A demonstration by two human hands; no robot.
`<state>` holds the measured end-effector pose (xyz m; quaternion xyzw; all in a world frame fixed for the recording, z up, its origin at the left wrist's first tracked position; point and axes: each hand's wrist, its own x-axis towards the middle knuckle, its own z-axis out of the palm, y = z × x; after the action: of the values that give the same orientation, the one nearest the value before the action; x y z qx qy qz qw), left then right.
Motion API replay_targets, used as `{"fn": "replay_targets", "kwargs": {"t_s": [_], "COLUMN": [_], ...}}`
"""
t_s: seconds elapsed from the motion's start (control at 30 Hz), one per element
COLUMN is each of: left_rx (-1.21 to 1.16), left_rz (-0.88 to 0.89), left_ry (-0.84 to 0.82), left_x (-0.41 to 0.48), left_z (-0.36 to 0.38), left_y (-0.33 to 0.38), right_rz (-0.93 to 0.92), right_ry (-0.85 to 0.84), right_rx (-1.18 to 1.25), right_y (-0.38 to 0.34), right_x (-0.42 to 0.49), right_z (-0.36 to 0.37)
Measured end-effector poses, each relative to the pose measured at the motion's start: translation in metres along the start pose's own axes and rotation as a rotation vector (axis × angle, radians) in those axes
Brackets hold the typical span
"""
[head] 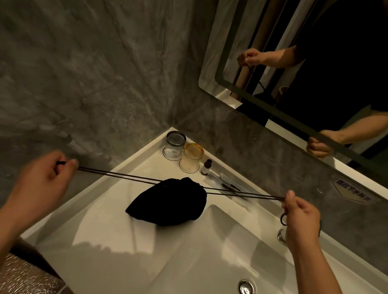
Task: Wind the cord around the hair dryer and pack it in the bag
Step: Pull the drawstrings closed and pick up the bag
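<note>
A black drawstring bag (170,202) hangs bulging just above the white counter, beside the basin. Its mouth is cinched tight at the upper right. Thin dark drawstrings (118,174) run taut from the mouth out to both sides. My left hand (48,175) pinches the left ends of the strings, and my right hand (301,217) pinches the right ends. The hair dryer and its cord are hidden; I cannot see inside the bag.
The white basin (218,267) with a metal drain (246,288) fills the lower middle. A tap (282,236) stands behind my right wrist. Two lidded jars (175,144), a small bottle (206,166) and wrapped toiletries (225,181) line the back corner. Mirror above right.
</note>
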<state>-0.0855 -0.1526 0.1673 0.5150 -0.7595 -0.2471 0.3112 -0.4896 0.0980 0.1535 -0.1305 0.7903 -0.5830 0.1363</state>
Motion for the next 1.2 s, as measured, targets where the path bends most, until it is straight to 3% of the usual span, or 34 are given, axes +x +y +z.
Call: {"fn": "replay_targets", "kwargs": {"t_s": [0.17,0.4,0.53,0.7,0.8,0.93,1.07,1.2], "left_rx": [0.005,-0.510,-0.671,-0.426,-0.242,-0.018,-0.175,-0.303], "left_rz": [0.021,-0.186,-0.360,-0.393,-0.449,-0.596,-0.702,-0.773], "left_ry": [0.002,-0.085,-0.256,-0.452,-0.482,-0.434,-0.350,-0.239], "left_x": [0.000,-0.015,-0.034,-0.063,-0.072,-0.085,-0.100,-0.109], "left_z": [0.002,0.038,0.084,0.135,0.158,0.188,0.206,0.215], "left_y": [-0.006,0.012,0.020,-0.001,-0.011,-0.012,0.002,0.004], "right_rz": [0.063,0.179,0.312,0.377,0.437,0.573,0.679,0.579], "right_ry": [0.009,-0.188,-0.382,-0.481,-0.439,-0.433,-0.507,-0.453], "right_rx": [0.123,0.187,0.073,-0.182,-0.281,-0.227,-0.075,-0.116], "right_y": [0.004,0.016,0.035,0.075,0.095,0.106,0.106,0.104], "right_x": [-0.005,-0.011,-0.021,-0.045,-0.059,-0.080,-0.095,-0.107], "right_z": [0.009,0.035,0.055,0.088,0.105,0.126,0.143,0.154]}}
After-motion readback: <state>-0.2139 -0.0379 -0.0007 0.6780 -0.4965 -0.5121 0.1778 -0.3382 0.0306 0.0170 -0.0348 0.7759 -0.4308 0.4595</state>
